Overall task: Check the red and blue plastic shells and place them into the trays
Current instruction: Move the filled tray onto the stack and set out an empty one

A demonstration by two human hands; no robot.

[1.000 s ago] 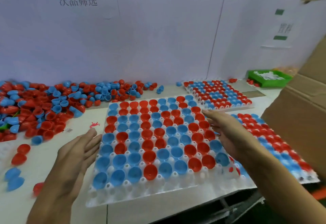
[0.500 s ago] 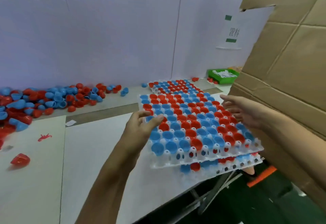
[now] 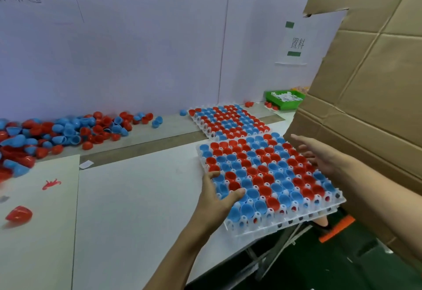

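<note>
A white tray (image 3: pixel 294 215) filled with red and blue shells lies on top of another filled tray (image 3: pixel 303 223) at the table's right front edge. My left hand (image 3: pixel 217 200) holds the top tray's left edge, thumb curled over the shells. My right hand (image 3: pixel 319 157) rests with straight fingers on the tray's right side. A third filled tray (image 3: pixel 206 127) sits behind, by the wall. Loose red and blue shells (image 3: pixel 61 134) are heaped at the far left.
A large cardboard box (image 3: pixel 370 97) stands close on the right. A green bin (image 3: pixel 284 100) sits at the back right corner. A single red shell (image 3: pixel 19 214) and a small red scrap (image 3: pixel 51 184) lie on the white table (image 3: pixel 137 198) at the left.
Both hands lifted the filled tray from the table's middle, carried it right and set it down on the stacked tray. The view swung right with it.
</note>
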